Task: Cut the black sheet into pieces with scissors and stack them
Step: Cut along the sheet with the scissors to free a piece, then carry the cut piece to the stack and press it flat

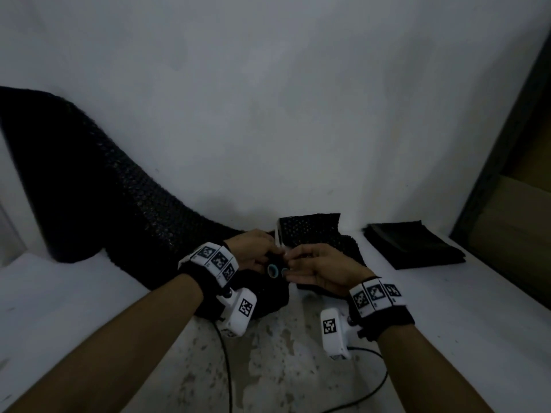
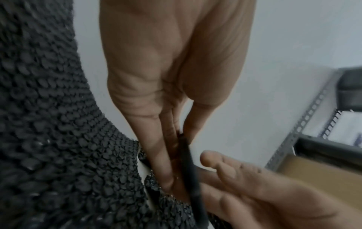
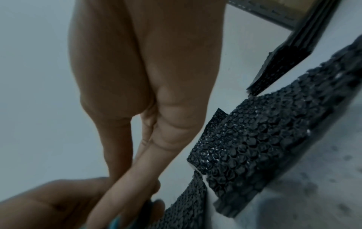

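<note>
**A:** Where's the black sheet?

**B:** The black bubble-wrap sheet (image 1: 98, 186) comes down from the upper left against the white wall (image 1: 298, 99) and runs along the back of the white counter (image 1: 68, 296), ending under the hands in the middle. In the left wrist view its bubbled face (image 2: 49, 124) fills the left side.

**A:** And the scissors?

**B:** The scissors (image 1: 275, 268) sit between the two hands, above the sheet's end. Their handles are black with teal-lined finger rings; the blades are hidden from the head camera.

**A:** What is each grip doing?

**B:** The left hand (image 1: 253, 248) has thumb and fingers closed on the dark handle; the left wrist view shows that pinch on the thin black edge (image 2: 191, 178). The right hand (image 1: 322, 271) has its fingers at the rings, touching them. In the right wrist view they lie nearly straight, with a bit of teal at the bottom edge; whether any finger is through a ring, I cannot tell.

**A:** Any pieces cut?

**B:** A bubble-wrap piece (image 1: 310, 231) stands curled up just behind the hands, and more bubbled material lies under the right hand. A stack of flat black pieces (image 1: 413, 245) lies well apart to the right on the counter. A metal rack (image 2: 305, 124) stands at the far right.
</note>
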Demonstrator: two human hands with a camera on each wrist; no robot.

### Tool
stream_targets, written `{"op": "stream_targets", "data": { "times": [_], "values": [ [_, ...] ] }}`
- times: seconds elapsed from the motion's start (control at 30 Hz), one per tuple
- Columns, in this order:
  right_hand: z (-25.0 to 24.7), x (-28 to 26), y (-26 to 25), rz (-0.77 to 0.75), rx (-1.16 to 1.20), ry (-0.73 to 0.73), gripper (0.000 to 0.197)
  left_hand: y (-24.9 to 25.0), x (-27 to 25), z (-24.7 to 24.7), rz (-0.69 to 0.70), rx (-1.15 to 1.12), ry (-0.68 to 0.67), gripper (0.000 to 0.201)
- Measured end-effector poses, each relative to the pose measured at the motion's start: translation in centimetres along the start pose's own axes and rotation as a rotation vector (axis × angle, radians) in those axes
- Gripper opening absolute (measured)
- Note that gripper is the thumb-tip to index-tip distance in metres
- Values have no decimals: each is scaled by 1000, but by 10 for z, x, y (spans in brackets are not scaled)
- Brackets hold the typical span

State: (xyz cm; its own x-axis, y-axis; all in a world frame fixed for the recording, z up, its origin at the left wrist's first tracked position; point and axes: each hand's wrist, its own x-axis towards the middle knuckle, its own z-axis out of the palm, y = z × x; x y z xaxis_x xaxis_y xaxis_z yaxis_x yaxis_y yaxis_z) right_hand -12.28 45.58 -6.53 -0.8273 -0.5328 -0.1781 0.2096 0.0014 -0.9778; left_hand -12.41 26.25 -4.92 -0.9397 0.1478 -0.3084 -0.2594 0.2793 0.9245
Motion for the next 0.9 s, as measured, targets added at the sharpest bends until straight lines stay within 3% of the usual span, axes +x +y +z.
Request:
{"op": "stream_targets", "data": {
  "times": [0.13, 0.27, 0.37, 0.43, 0.5, 0.57, 0.77, 0.83, 0.9],
  "values": [
    [5, -9, -4, -7, -65, 24, 13, 5, -3, 6, 36, 239, 169, 15],
    [2, -17, -5, -28, -75, 30, 12, 10, -5, 7, 176, 519, 284, 20],
    [-18, -21, 0, -25, -261, 146, 8, 14, -18, 5, 289, 700, 217, 18],
    [-40, -20, 7, -25, -546, 241, 12, 13, -27, 4, 307, 818, 157, 16],
    [-60, -20, 13, 8, -895, 290, 11, 9, -32, 5, 278, 967, 103, 17],
    [-71, -23, 18, 88, -1091, 264, 7, 1, -34, 9, 209, 1109, 54, 17],
    [-73, -28, 25, 220, -1214, 211, 60, -22, -37, 31, 72, 1359, 81, 33],
    [-72, -29, 27, 217, -1267, 196, 67, -25, -36, 33, 62, 1350, 89, 36],
    [-73, -28, 32, 174, -1279, 212, 60, -25, -35, 33, 61, 1325, 96, 38]
  ]
}}
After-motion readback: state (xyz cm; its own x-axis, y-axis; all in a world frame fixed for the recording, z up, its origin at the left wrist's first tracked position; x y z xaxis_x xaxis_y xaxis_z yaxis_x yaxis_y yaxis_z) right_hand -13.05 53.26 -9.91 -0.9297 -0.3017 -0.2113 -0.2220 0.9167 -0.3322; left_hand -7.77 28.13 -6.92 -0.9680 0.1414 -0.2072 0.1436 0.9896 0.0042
